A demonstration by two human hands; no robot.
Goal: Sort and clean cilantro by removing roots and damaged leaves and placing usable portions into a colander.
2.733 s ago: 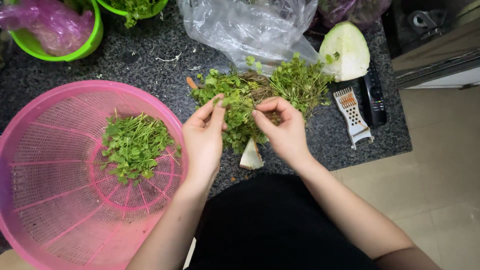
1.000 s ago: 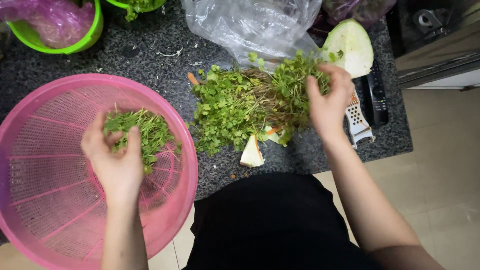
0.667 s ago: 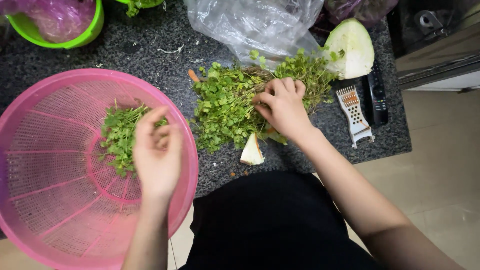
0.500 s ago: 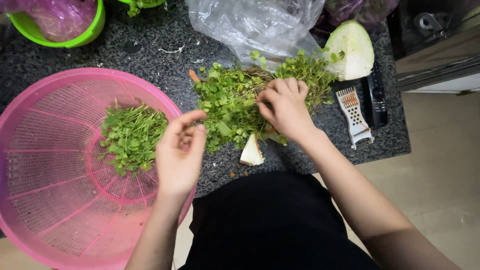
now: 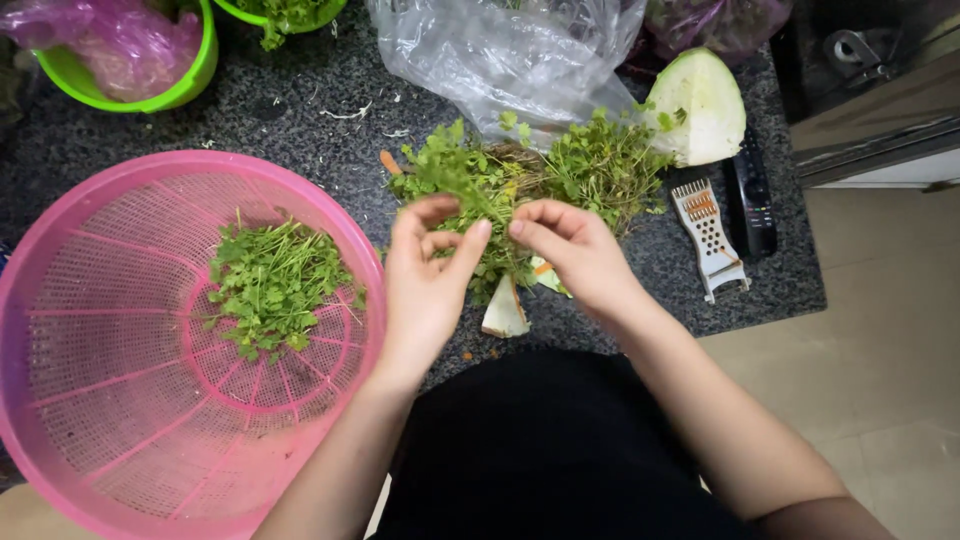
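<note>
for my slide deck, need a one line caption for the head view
Left hand and right hand pinch leafy green herb bunch beside round pink plastic colander.

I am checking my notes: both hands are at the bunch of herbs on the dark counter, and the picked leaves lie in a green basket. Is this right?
Only the colour is wrong. The head view shows both hands, left hand and right hand, at the bunch of herbs on the dark counter, but the picked leaves lie in a pink basket.

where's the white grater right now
In the head view, the white grater lies on the dark counter, right of the herb pile, beside a black remote.
</note>
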